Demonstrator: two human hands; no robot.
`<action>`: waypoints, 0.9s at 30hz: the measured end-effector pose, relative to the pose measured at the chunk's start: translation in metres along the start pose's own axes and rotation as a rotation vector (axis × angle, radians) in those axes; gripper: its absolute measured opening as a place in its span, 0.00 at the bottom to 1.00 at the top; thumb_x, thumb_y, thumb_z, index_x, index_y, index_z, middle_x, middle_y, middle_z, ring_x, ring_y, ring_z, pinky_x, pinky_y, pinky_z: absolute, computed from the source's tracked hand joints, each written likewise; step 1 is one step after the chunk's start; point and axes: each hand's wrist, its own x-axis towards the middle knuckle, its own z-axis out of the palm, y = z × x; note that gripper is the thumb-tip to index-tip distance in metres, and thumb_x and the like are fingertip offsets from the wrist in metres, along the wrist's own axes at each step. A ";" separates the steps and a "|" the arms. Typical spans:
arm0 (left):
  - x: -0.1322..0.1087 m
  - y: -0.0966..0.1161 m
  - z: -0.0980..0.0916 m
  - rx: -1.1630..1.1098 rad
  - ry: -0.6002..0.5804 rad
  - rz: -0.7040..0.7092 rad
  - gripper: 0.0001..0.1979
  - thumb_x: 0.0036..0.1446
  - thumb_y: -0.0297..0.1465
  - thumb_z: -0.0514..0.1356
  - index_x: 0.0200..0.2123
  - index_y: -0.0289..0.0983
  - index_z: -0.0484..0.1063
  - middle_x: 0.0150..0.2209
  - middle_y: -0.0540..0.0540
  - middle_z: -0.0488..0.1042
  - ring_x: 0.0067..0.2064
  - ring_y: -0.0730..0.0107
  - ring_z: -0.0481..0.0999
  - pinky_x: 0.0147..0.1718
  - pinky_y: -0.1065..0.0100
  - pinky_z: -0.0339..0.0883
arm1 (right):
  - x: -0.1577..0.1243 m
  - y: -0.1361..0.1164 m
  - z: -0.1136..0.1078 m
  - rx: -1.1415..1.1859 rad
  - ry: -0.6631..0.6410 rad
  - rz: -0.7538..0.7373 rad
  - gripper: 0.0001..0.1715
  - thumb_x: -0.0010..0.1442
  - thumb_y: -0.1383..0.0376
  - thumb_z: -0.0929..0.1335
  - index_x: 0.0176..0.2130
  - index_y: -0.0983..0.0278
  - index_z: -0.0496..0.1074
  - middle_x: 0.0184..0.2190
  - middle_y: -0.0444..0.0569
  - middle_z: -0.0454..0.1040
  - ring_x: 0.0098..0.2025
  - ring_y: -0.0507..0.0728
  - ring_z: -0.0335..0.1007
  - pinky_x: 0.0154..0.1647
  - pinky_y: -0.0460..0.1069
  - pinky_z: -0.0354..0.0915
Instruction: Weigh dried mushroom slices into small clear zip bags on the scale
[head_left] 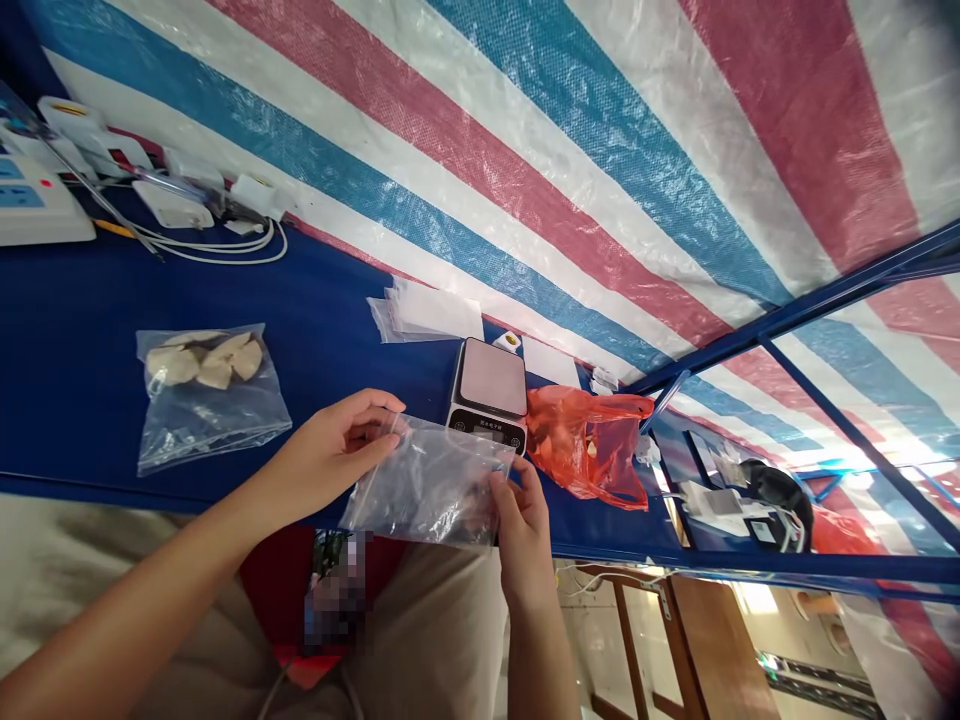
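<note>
A: There it was, just below the centre of the frame: a clear plastic bag (435,490), spread wide and apparently empty! Who had it?

B: Both sides! The left grip (334,450) was closed on its upper left corner, thumb towards fingers, while the right grip (525,530) pinched the right edge.

A: Why so far apart?

B: To keep something that limp taut, I'd say; held at one side only, it would probably have sagged.

A: And right behind it?

B: The scale (493,378), its front partly covered in this view! It sat near the middle, likely for easy reach from either side. A red carrier bag (585,440) slumped just beside it, on the right.

A: Further out, to the left?

B: A second bag (217,430) with pale pieces (217,372) inside, lying on the blue table (90,300), well apart from the scale, perhaps for working room. Flat clear bags (439,308) lay behind, near the striped sheet (480,150).

A: Upper left?

B: A power strip (45,205), beside the clutter!
</note>
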 end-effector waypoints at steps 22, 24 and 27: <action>0.007 -0.009 0.009 0.040 0.101 0.139 0.23 0.61 0.50 0.62 0.52 0.42 0.71 0.49 0.44 0.77 0.39 0.64 0.80 0.35 0.67 0.72 | 0.017 0.014 -0.007 0.093 -0.009 -0.148 0.20 0.61 0.48 0.76 0.41 0.60 0.84 0.36 0.47 0.83 0.38 0.55 0.77 0.40 0.47 0.72; 0.007 -0.009 0.009 0.012 0.098 0.133 0.25 0.61 0.50 0.63 0.54 0.42 0.70 0.54 0.42 0.75 0.41 0.65 0.80 0.37 0.67 0.73 | 0.016 0.013 -0.007 0.069 -0.008 -0.164 0.21 0.61 0.47 0.75 0.42 0.61 0.84 0.37 0.48 0.84 0.39 0.56 0.78 0.41 0.49 0.72; 0.006 -0.005 0.010 -0.064 0.063 0.103 0.32 0.58 0.50 0.66 0.61 0.44 0.64 0.57 0.41 0.73 0.40 0.67 0.79 0.39 0.65 0.75 | 0.015 0.014 -0.008 0.036 -0.034 -0.203 0.20 0.63 0.48 0.74 0.45 0.60 0.84 0.44 0.49 0.84 0.47 0.59 0.79 0.51 0.52 0.72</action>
